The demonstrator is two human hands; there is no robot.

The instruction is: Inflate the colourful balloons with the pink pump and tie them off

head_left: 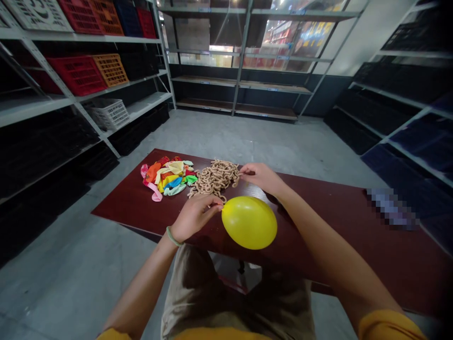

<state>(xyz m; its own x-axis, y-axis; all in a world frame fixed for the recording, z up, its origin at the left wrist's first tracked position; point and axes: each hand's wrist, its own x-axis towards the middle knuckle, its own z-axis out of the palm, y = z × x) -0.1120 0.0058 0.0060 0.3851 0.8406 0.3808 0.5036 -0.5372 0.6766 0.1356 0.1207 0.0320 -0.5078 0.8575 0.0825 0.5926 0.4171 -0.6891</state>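
Note:
An inflated yellow balloon [249, 223] hangs over the near edge of the dark red table, its neck pinched in the closed fingers of my left hand [196, 215]. My right hand [261, 176] is closed in a pinch at the right side of a pile of tan curled pieces [216, 178]; what lies between its fingertips is too small to make out. Left of that pile is a heap of uninflated balloons [170, 177] in many colours.
The dark red table [329, 208] stretches to the right, where a pixelated item [392, 208] lies. Shelves with red, orange and white crates [112, 113] stand at the left. More racks stand at the back and right. My legs are under the near edge.

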